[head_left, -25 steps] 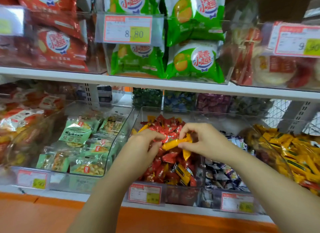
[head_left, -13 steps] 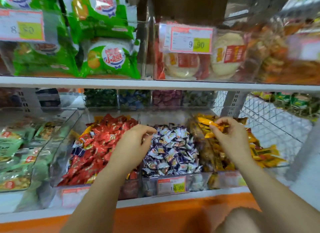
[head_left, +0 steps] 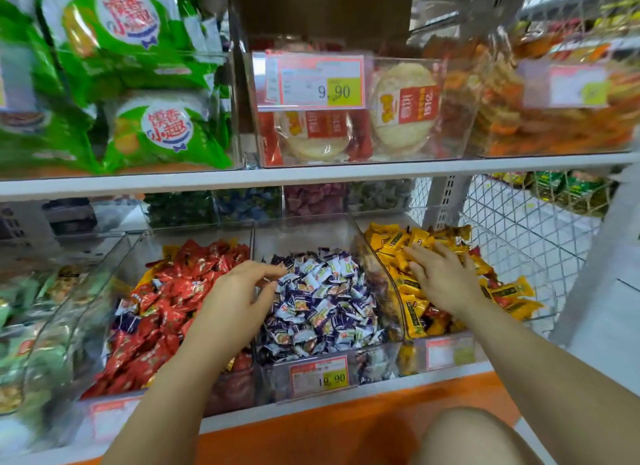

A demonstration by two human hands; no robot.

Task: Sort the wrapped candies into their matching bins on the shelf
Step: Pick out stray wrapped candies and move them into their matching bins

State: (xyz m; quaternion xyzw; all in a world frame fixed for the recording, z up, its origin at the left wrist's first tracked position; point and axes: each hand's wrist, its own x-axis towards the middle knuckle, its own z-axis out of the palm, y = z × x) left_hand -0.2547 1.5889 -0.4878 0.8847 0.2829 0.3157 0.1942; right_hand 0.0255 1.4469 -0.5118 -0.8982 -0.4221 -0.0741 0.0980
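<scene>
1. Right hand (head_left: 446, 284) — fingers straight — flat on yellow wrapped candies (head_left: 398, 243), clear plastic bin (head_left: 412, 357) at shelf's (head_left: 398, 385) right end.
2. Left hand (head_left: 239, 298) loosely curled, empty; stray purple wrapped candy (head_left: 127, 321) lies leftward among red wrapped candies (head_left: 180, 281).

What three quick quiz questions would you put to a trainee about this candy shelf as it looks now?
1. True or false: the right hand lies with straight fingers on the yellow candies.
2. What fills the middle bin? A green candies; B purple-and-white candies; C black candies.
3. Fill in: the price tag in front of the round cakes reads ____.
Key: 1 true; 2 B; 3 9.90.
</scene>
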